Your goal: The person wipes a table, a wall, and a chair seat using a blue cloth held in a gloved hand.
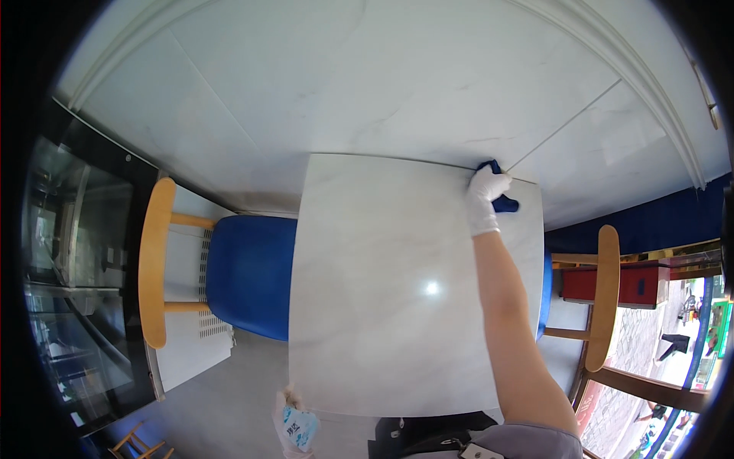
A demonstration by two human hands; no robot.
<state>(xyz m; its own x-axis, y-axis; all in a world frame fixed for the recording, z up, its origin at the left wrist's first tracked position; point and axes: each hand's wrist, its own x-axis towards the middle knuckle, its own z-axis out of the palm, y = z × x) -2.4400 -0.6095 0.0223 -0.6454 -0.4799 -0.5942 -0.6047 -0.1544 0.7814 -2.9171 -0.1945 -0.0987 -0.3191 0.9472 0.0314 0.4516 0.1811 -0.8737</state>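
My right hand (488, 191), in a white glove, presses a dark blue cloth (505, 204) onto the far right part of a pale marble-look table (382, 268). The cloth bunches under the fingers and shows on both sides of them, close to the wall. Down at the lower edge, left of my body, a clear plastic packet with blue and white print (300, 427) hangs beside the table's near edge. Only a sliver of my left hand (297, 454), pale and seemingly gloved, shows below the packet, closed on it.
A pale panelled wall (306, 84) borders the table's far edge. Blue-seated wooden chairs stand at the left (252, 275) and right (608, 298) sides. Beyond the left chair is a dark glass-fronted cabinet (92, 268); a red box (619, 285) sits behind the right one.
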